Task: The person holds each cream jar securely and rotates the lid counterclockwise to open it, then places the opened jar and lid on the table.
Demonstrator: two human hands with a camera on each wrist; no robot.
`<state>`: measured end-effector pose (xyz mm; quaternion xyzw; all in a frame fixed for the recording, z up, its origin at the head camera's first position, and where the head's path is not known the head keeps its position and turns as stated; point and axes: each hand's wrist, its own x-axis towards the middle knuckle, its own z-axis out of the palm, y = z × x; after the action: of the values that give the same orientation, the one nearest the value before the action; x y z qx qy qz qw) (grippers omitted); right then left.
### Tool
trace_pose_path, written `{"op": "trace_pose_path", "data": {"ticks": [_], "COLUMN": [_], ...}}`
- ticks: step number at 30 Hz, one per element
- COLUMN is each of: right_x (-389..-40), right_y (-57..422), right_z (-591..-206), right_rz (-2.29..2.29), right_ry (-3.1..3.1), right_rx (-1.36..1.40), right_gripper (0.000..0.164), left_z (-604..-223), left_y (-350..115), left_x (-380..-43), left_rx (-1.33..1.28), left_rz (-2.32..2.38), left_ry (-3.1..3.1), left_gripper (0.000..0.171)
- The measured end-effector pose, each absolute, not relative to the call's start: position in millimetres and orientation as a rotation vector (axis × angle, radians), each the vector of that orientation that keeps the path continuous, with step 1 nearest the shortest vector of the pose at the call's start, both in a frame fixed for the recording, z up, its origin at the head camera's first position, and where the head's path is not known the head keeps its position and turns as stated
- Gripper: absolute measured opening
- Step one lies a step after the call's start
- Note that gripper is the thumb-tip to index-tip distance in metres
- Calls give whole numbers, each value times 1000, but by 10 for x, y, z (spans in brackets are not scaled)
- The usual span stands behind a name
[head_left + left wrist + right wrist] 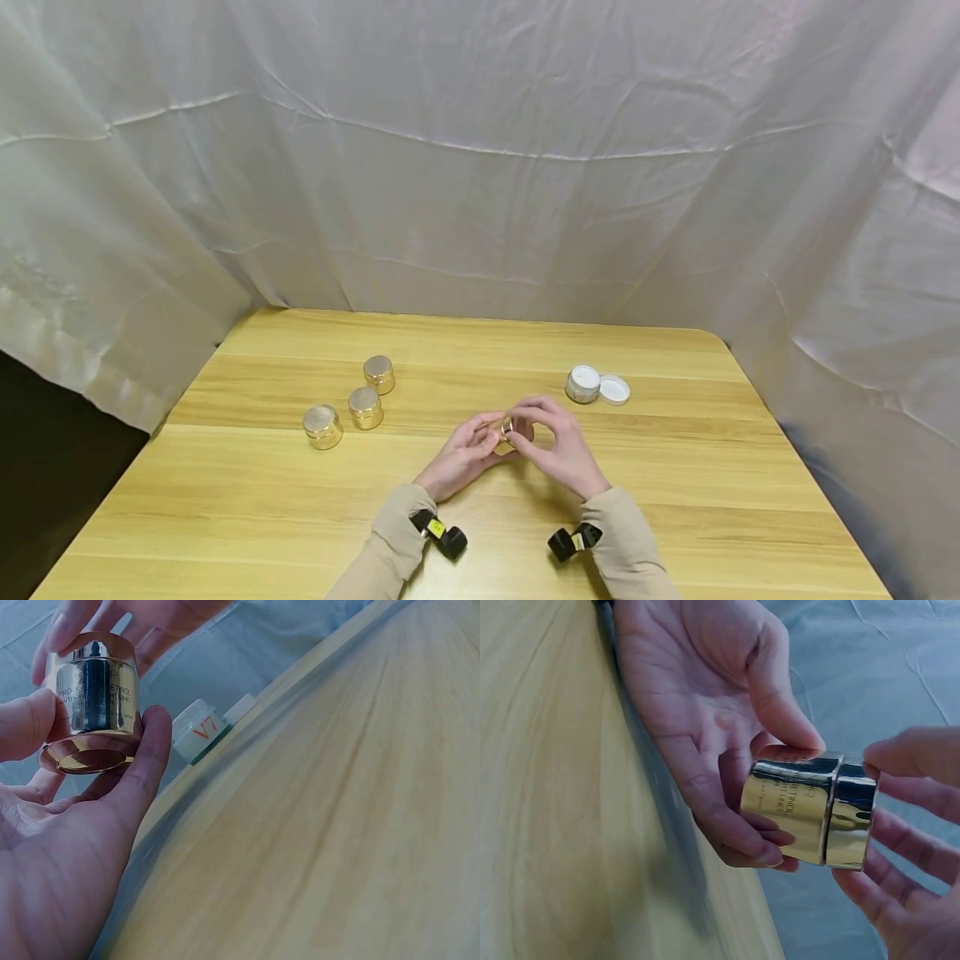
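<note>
Both hands hold one shiny gold cosmetic jar above the table, tilted on its side in the head view. My left hand grips the jar's printed body between thumb and fingers. At the other end, my right hand pinches the gold lid with its thumb and fingertips. The lid sits on the body, with a thin seam line between them. Small dark lettering shows on the body in both wrist views. In the left wrist view the base of the jar faces the camera.
Several gold jars, among them one jar nearest the left edge, stand at the left of the wooden table. Right of the hands stands a pale jar marked V7, beside a white lid. Grey cloth hangs behind.
</note>
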<state>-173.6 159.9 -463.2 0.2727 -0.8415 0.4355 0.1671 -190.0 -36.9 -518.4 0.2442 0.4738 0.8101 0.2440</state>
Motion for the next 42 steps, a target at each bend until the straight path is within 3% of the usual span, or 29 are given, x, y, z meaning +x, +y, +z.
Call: {"op": "trace_pose_path", "data": {"ticks": [13, 26, 42], "right_x": [-1745, -1751, -1749], "right_y": [1580, 1616, 1602], "right_z": [-4655, -4648, -4666], "right_rz": [1245, 1258, 1316], "right_ry": [-2383, -2395, -2435], "right_rx": [639, 799, 666], "right_gripper": [27, 30, 32], "left_z": [-5185, -5175, -5172], "left_y": [-363, -372, -363], "left_x": [-1900, -1883, -1884], "left_rx": [650, 652, 644], "left_rz": [2218, 2222, 2220], "left_ry": [1280, 1309, 1305], "left_gripper": [54, 53, 53]}}
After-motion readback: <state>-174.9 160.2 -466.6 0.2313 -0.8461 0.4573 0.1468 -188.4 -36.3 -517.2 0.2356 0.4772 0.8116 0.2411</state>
